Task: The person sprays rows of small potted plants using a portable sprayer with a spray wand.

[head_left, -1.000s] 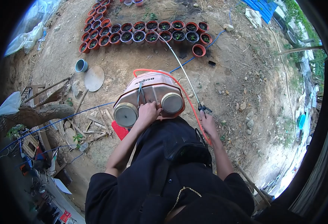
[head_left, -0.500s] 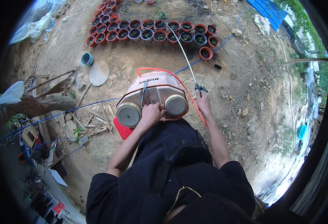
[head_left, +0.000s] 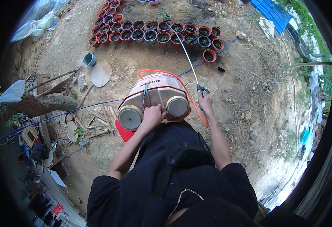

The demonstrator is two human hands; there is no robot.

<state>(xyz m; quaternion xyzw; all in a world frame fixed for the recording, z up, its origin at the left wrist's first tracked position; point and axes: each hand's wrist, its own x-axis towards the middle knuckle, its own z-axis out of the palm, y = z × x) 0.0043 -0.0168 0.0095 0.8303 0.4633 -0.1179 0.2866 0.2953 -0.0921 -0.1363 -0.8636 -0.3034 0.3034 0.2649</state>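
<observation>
In front of my body is a knapsack sprayer tank (head_left: 159, 84), pale orange with two round cream caps, a large one (head_left: 130, 117) at left and another (head_left: 177, 106) at right. Between the caps, my left hand (head_left: 153, 115) is closed on the tank's top; its exact hold is partly hidden. My right hand (head_left: 205, 103) grips the dark handle of a spray wand (head_left: 189, 60), which slants up and left over the potted seedlings (head_left: 190, 38). An orange hose (head_left: 190, 94) loops from the tank toward my right hand.
Several reddish pots stand in rows, with one pot (head_left: 209, 56) nearer me. A blue hose (head_left: 101, 102) crosses the ground. At left are a blue bucket (head_left: 89, 59), a round flat disc (head_left: 101, 74), a tree trunk (head_left: 41, 105) and scattered sticks. Blue corrugated sheeting (head_left: 273, 13) lies at upper right.
The view has shifted slightly, so the pots and ground sit a little lower and further right. Both hands keep their holds, and the wand stays pointed over the pots.
</observation>
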